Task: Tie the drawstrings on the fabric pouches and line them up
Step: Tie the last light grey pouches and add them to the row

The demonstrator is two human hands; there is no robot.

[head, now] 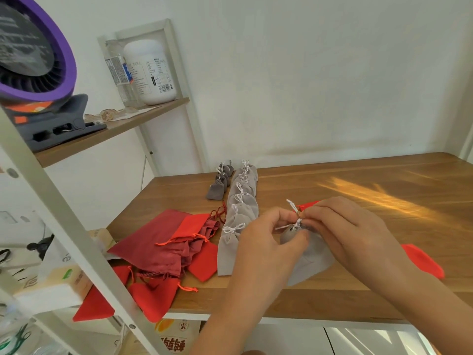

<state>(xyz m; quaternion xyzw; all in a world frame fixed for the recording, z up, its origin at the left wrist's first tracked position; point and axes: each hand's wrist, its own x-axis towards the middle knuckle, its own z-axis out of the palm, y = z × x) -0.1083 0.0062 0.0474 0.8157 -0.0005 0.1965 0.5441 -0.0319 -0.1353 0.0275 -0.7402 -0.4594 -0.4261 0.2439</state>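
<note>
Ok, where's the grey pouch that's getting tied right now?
Head view, right of centre on the table: the grey pouch sits between the left hand and right hand, just right of the row of tied grey pouches.

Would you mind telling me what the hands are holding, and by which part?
Both the left hand and the right hand pinch the white drawstring at the gathered neck of the light grey pouch.

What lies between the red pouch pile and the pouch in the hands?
A row of tied light grey pouches, overlapping one another, as the head view shows.
</note>
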